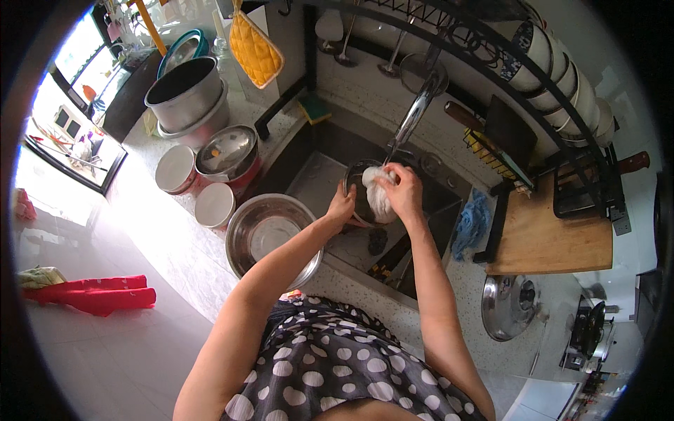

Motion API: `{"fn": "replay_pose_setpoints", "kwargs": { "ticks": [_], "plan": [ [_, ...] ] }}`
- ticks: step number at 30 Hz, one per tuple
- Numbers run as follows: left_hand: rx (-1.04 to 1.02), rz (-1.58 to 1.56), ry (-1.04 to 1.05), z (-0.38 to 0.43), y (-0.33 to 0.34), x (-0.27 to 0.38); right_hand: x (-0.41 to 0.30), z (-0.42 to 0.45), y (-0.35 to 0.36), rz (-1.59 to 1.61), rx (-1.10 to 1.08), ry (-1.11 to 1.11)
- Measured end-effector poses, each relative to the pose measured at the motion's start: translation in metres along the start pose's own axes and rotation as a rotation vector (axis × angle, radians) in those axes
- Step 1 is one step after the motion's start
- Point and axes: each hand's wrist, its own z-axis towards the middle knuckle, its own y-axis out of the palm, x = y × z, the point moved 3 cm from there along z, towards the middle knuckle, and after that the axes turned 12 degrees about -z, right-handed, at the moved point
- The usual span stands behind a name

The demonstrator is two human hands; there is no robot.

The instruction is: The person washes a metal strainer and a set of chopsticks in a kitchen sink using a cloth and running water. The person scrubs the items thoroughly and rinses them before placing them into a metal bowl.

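Note:
Over the sink (pixel 310 176), my left hand (pixel 343 204) grips the rim of a metal bowl (pixel 360 173), which is tilted so its inside faces up toward me. In my right hand (pixel 404 190) is a wet white cloth (pixel 380 202), bunched up and held at the bowl's opening. The chrome faucet (pixel 413 118) reaches down just above the cloth, and a thin stream of water seems to run from it. Below the bowl, a dark scouring pad (pixel 377 241) and some dark-handled utensils (pixel 387 263) lie in the sink. The bowl's far side is partly hidden by the cloth.
A steel basin (pixel 237 231) stands at the sink's left edge, near lidded and plain containers (pixel 215 205) and stacked pots (pixel 181 97). To the right are a blue cloth (pixel 472 223), a wooden cutting board (pixel 547 237) and a pot lid (pixel 500 310). A black rack (pixel 566 100) arches overhead with bowls.

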Motion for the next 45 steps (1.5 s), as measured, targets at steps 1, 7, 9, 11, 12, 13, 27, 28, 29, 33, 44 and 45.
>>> {"fn": "replay_pose_setpoints", "kwargs": {
  "ticks": [1,7,9,11,12,13,27,28,29,33,44,45],
  "plan": [
    [-0.007,-0.012,-0.021,-0.006,0.005,0.003,-0.003,0.003,-0.002,0.010,-0.006,-0.031],
    [-0.063,-0.174,-0.062,-0.013,0.016,0.005,-0.020,-0.008,0.004,-0.321,-0.109,-0.054],
    [-0.010,-0.269,-0.075,-0.015,0.018,0.009,-0.005,-0.012,0.026,-0.472,-0.163,-0.075],
    [-0.004,-0.165,-0.002,-0.021,0.030,0.014,0.021,-0.018,0.052,-0.591,-0.223,-0.064],
    [0.014,-0.111,0.035,-0.026,0.028,0.012,0.036,-0.017,0.071,-0.504,-0.373,0.089],
    [0.006,-0.115,0.035,-0.027,0.024,0.009,0.039,-0.016,0.075,-0.450,-0.312,0.119],
    [-0.064,0.071,0.046,-0.004,-0.005,0.012,0.041,-0.028,0.076,0.068,-0.856,0.064],
    [-0.075,0.109,0.048,-0.001,-0.011,0.009,0.055,-0.034,0.079,-0.147,-0.783,0.005],
    [-0.085,0.146,0.050,0.002,-0.014,0.006,0.069,-0.040,0.082,-0.340,-0.742,-0.013],
    [-0.124,0.256,0.036,-0.005,-0.003,-0.007,0.075,-0.034,0.082,-0.706,-0.431,0.023],
    [-0.120,0.155,-0.082,0.004,-0.002,0.025,0.023,-0.040,0.090,0.507,-0.405,0.261],
    [-0.131,0.177,-0.078,-0.003,0.002,0.030,0.026,-0.047,0.084,0.458,-0.435,0.137]
  ]
}}
